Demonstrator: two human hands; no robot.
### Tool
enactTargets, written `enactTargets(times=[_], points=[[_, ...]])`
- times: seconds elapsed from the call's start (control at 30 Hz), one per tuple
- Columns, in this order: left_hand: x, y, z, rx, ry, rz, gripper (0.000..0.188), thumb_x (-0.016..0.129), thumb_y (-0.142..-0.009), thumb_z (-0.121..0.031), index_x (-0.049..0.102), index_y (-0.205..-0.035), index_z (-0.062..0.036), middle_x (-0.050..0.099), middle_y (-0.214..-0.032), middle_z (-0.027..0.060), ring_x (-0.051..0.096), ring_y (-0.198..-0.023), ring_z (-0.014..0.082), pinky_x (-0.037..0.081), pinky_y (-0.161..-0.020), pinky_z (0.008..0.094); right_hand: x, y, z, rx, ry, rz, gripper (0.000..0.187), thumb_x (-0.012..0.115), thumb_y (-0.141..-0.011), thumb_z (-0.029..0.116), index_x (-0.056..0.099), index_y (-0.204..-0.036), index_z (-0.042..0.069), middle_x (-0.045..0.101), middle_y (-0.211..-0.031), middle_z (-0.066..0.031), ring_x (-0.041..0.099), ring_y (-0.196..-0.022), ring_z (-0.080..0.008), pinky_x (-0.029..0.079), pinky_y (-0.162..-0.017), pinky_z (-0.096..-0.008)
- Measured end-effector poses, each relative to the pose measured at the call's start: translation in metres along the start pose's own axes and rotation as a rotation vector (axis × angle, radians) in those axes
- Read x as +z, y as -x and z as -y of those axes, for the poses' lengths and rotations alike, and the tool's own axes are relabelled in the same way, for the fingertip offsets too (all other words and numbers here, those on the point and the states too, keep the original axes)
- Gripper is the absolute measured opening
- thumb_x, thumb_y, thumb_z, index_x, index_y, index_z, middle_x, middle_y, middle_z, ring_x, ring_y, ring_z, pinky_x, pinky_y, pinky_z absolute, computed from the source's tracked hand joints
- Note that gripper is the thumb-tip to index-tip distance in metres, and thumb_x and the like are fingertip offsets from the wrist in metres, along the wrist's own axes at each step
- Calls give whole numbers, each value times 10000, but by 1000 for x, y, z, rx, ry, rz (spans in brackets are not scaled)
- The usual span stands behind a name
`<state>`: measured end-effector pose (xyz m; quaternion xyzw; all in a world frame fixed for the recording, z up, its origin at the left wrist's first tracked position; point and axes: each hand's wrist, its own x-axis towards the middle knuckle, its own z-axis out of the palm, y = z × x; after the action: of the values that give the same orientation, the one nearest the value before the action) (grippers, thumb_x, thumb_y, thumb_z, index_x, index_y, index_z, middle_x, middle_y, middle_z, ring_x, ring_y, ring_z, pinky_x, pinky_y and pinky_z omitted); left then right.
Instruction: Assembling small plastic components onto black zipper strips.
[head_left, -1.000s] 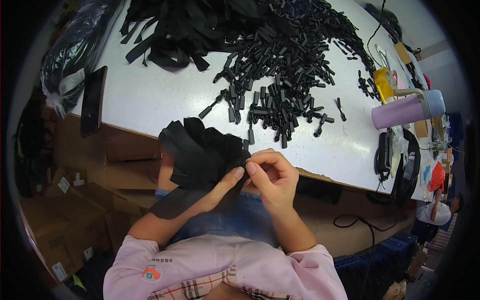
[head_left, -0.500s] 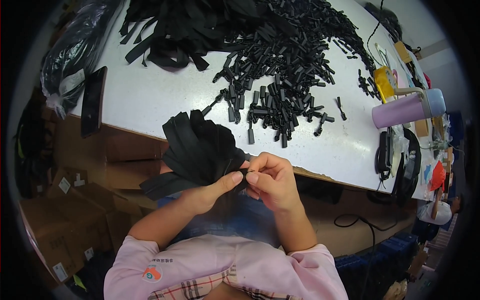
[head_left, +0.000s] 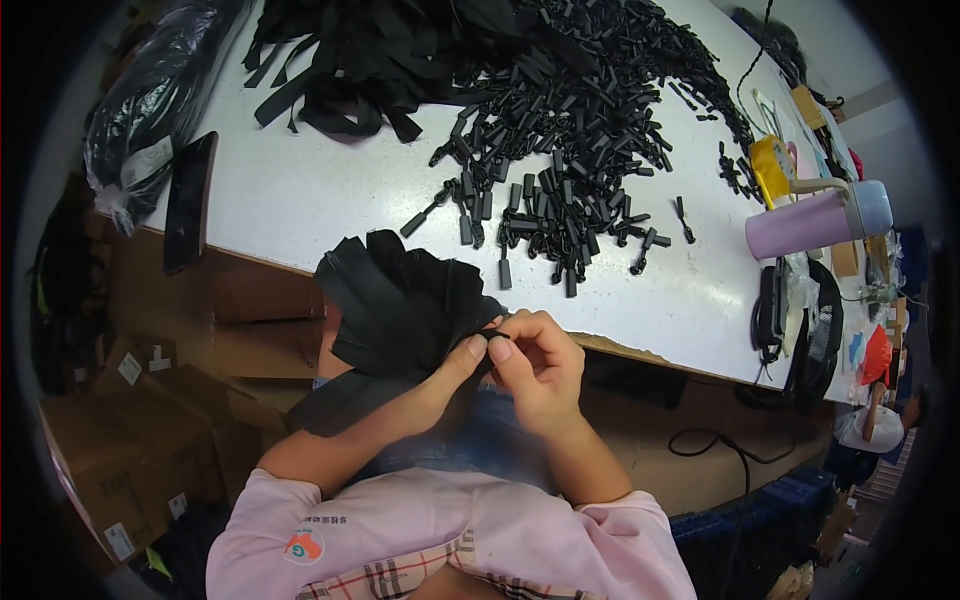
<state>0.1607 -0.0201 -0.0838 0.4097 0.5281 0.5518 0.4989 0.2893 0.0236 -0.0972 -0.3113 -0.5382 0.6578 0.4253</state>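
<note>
A fanned bunch of black zipper strips (head_left: pixel 405 305) is gripped in my left hand (head_left: pixel 438 392), close to my body at the table's front edge. Thumb tip to thumb tip with it, my right hand (head_left: pixel 545 378) pinches the dark end of a strip between thumb and forefinger. Whether a small slider is also between those fingertips is hidden. Beyond my hands, black zipper sliders with long pulls (head_left: pixel 560 215) lie in a big loose pile on the white table (head_left: pixel 300 200). More black strips (head_left: pixel 365 70) are heaped at the back left.
At the left edge lie a dark phone (head_left: pixel 190 200) and a clear plastic bag of black material (head_left: pixel 150 120). A lilac bottle (head_left: pixel 800 225) and a yellow packet (head_left: pixel 770 168) are at the right. Cardboard boxes (head_left: pixel 130 460) stand below left; another person (head_left: pixel 875 425) is far right.
The bunch of strips has tilted and shifted slightly down and left with my left hand. Both hands still meet at the strip's end, my right hand turned a little.
</note>
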Motion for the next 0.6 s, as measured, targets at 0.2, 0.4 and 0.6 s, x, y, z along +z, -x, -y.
enactTargets(times=[0.2,0.4,0.6], points=[[-10,-5,1,95,-152,67,166,544,-777,-110,540,-918,-22,553,-841,48,539,-763,119,421,-668,224,-5,0,8,92,-67,86,31,512,-805,38,501,-804,9,461,-675,23,382,-531,-12,310,-469,-142],[-18,0,-8,188,-678,111,190,575,-766,-200,557,-908,-76,549,-817,22,530,-756,126,407,-666,249,0,-1,1,-59,-33,81,51,536,-791,50,514,-806,6,474,-666,8,379,-494,-26,302,-444,-143],[-15,-1,-3,24,-475,52,208,555,-786,-244,562,-886,-62,555,-816,23,526,-746,132,404,-659,247,1,-8,5,-284,225,21,66,568,-750,3,522,-794,-14,492,-664,-4,389,-494,-25,319,-443,-145]])
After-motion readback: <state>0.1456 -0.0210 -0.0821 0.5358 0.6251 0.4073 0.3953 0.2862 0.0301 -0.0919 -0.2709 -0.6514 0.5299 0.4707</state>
